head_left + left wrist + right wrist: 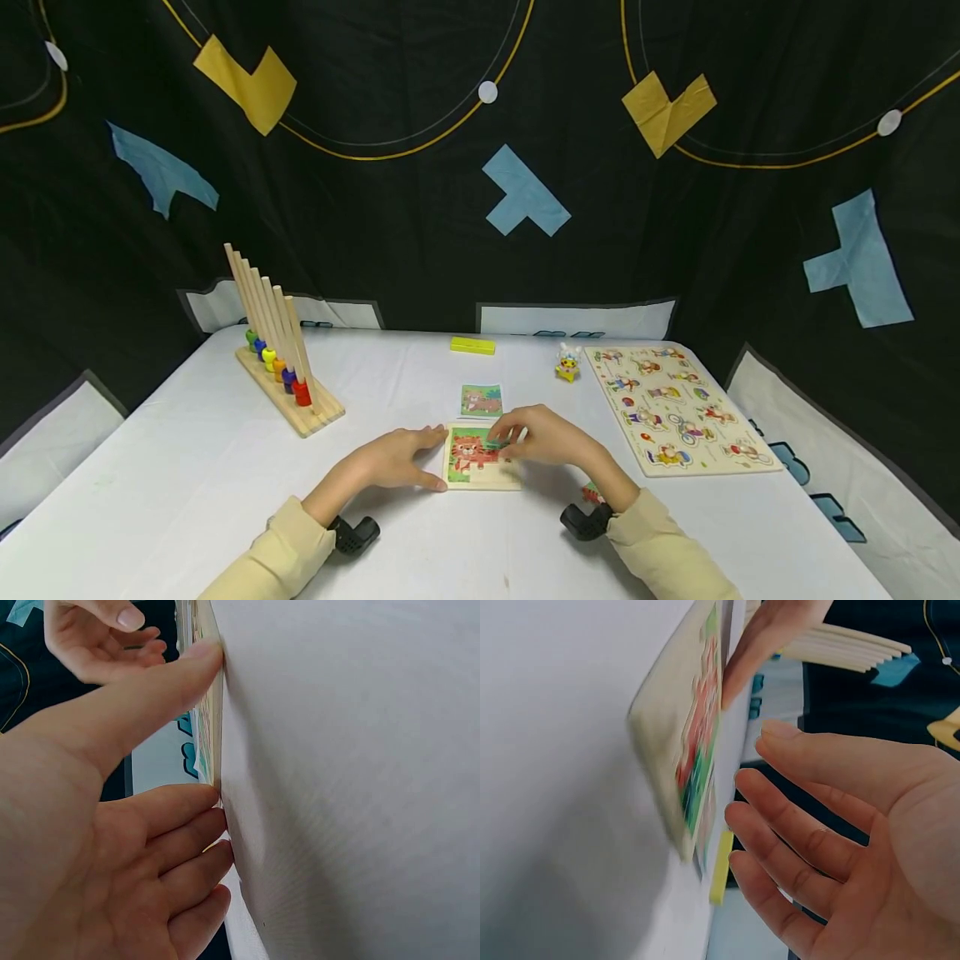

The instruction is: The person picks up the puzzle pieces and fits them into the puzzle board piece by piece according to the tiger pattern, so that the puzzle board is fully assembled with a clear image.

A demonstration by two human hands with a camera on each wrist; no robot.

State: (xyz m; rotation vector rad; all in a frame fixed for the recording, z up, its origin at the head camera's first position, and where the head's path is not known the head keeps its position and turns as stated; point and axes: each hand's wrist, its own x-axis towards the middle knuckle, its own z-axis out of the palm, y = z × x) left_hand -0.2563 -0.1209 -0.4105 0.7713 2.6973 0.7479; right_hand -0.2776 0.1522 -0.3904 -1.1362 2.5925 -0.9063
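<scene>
A small wooden jigsaw board [483,479] with a red tiger picture [471,452] lies flat in front of me; its lower right part shows bare wood. My left hand [401,458] steadies the board's left edge, thumb near the lower corner and fingertips at the upper one. In the left wrist view those fingers [199,859] are extended along the edge. Above the board's upper right side hovers my right hand [542,435], its fingers loosely bent. Nothing shows between its thumb and fingers [795,847] in the right wrist view. A loose puzzle piece [592,493] lies beside the right wrist, partly hidden.
Behind the board lies a picture card [481,401]. A yellow block [472,346] and a small figurine [567,363] stand farther back. At left is a wooden peg stand [300,417] with coloured beads; at right, a large peg puzzle board [660,408].
</scene>
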